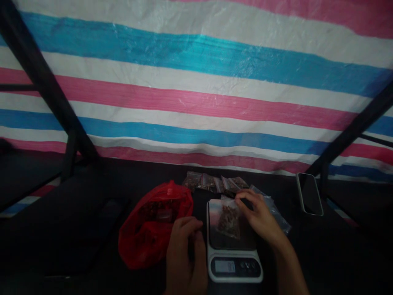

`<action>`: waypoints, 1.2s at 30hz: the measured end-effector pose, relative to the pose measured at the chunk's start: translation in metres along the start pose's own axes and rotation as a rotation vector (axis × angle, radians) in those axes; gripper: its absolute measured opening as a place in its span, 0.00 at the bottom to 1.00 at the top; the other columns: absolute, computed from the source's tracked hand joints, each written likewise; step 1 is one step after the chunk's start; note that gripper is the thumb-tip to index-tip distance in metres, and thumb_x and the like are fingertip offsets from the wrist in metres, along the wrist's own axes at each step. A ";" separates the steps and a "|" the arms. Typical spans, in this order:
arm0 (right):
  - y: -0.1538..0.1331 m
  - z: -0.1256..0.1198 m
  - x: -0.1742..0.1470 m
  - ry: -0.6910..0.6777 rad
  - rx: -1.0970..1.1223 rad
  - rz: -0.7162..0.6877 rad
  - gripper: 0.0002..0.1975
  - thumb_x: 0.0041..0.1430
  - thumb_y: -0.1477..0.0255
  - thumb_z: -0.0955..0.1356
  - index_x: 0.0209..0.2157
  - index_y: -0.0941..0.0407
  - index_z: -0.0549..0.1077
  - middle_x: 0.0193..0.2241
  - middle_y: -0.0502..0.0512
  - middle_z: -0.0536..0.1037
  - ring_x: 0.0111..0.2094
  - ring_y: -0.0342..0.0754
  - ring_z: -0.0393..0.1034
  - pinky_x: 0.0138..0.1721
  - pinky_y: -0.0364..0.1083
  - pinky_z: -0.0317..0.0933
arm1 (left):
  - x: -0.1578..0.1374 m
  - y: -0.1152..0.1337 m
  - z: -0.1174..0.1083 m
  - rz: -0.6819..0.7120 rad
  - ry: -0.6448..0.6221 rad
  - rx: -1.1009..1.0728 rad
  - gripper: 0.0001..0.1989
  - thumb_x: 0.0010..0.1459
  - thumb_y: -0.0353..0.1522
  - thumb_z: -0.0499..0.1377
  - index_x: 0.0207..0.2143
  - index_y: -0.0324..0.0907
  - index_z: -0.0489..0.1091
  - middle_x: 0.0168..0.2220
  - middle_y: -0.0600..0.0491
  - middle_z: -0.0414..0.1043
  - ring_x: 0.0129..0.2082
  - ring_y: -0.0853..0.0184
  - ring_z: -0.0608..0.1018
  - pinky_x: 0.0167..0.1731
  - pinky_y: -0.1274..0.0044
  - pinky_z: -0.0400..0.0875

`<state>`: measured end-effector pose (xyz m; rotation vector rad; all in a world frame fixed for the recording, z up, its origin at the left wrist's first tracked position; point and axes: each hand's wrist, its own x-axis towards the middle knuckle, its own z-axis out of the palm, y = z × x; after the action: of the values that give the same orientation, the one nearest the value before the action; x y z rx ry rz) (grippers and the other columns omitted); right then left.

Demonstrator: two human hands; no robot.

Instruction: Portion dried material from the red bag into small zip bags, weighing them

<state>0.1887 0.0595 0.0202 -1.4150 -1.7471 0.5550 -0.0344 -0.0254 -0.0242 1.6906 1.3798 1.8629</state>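
Take the scale (232, 242) as the clock's centre, with 12 o'clock toward the striped sheet (199, 98). A clear packet (229, 220) of brown bits lies on the scale's plate, tilted slightly off square. The right hand (252, 208) comes in from about 2 o'clock, thumb and fingertips together at the packet's upper right corner; it seems to pinch that edge lightly, while the packet's body rests on the plate. The left hand (186, 250) is at about 8 o'clock, between the scale and the red bag (130, 241). Its fingers are loosely bent, with a gap to the thumb, and nothing shows in its grasp.

As for progress, a row of filled packets (208, 183) lies around 11 to 12 o'clock, just beyond the scale; they overlap, so I cannot count them surely. These look done. The packet on the plate appears to be midway: it has its contents, but I cannot tell whether its top is sealed, and the reading on the display (225, 266) is too dim to make out. What looks left is at 9 o'clock, where the red bag gapes on more dark brown bits, and at 2 o'clock, where flat packets (278, 213), seemingly unfilled, lie partly behind the right hand. Farther out that way, a phone (310, 194) lies apart.
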 end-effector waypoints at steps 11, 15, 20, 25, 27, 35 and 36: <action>-0.098 0.033 -0.009 -0.355 0.402 -0.210 0.11 0.69 0.60 0.70 0.37 0.49 0.82 0.44 0.53 0.80 0.50 0.51 0.73 0.53 0.48 0.62 | 0.027 0.024 -0.010 -0.582 -0.463 -0.727 0.15 0.56 0.44 0.70 0.32 0.43 0.73 0.29 0.55 0.74 0.30 0.66 0.78 0.33 0.76 0.74; -0.113 0.081 0.001 -0.261 0.323 -0.081 0.12 0.71 0.63 0.66 0.38 0.53 0.80 0.38 0.53 0.82 0.41 0.51 0.75 0.45 0.48 0.64 | 0.018 0.020 -0.036 -0.439 0.048 -0.269 0.11 0.59 0.38 0.67 0.29 0.45 0.69 0.23 0.60 0.67 0.21 0.72 0.70 0.23 0.81 0.68; -0.139 0.137 -0.003 -0.332 -0.166 -0.010 0.06 0.67 0.69 0.70 0.39 0.53 0.81 0.43 0.58 0.83 0.48 0.58 0.75 0.50 0.53 0.61 | 0.029 0.004 -0.075 -0.299 0.541 0.098 0.09 0.57 0.36 0.67 0.33 0.46 0.68 0.24 0.60 0.70 0.20 0.71 0.72 0.22 0.81 0.68; -0.157 0.157 -0.008 -0.365 -0.438 0.055 0.07 0.67 0.69 0.71 0.43 0.55 0.80 0.46 0.62 0.83 0.52 0.61 0.75 0.51 0.54 0.60 | 0.046 -0.023 -0.093 -0.431 0.331 0.212 0.08 0.53 0.39 0.62 0.29 0.46 0.68 0.27 0.56 0.69 0.24 0.66 0.72 0.25 0.76 0.69; -0.159 0.157 -0.007 -0.385 -0.459 0.078 0.06 0.68 0.68 0.71 0.42 0.54 0.80 0.45 0.62 0.84 0.50 0.60 0.76 0.47 0.52 0.61 | 0.049 -0.033 -0.094 -0.435 0.314 0.272 0.06 0.51 0.37 0.61 0.28 0.46 0.69 0.31 0.53 0.70 0.29 0.63 0.74 0.30 0.73 0.71; -0.157 0.161 -0.006 -0.414 -0.438 0.093 0.06 0.65 0.74 0.71 0.43 0.54 0.79 0.46 0.59 0.84 0.49 0.58 0.77 0.45 0.50 0.61 | 0.059 -0.051 -0.099 -0.477 -0.007 0.155 0.03 0.57 0.31 0.56 0.30 0.47 0.65 0.26 0.58 0.70 0.28 0.66 0.74 0.30 0.76 0.65; -0.156 0.160 -0.005 -0.396 -0.441 0.074 0.07 0.64 0.76 0.71 0.43 0.54 0.79 0.46 0.59 0.83 0.49 0.58 0.76 0.47 0.50 0.62 | 0.060 -0.051 -0.099 -0.484 -0.022 0.146 0.03 0.56 0.30 0.56 0.30 0.46 0.65 0.26 0.59 0.70 0.27 0.67 0.74 0.29 0.77 0.64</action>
<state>-0.0326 0.0346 0.0427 -1.7669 -2.2401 0.5360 -0.1578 -0.0009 -0.0126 1.2756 1.7605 1.4969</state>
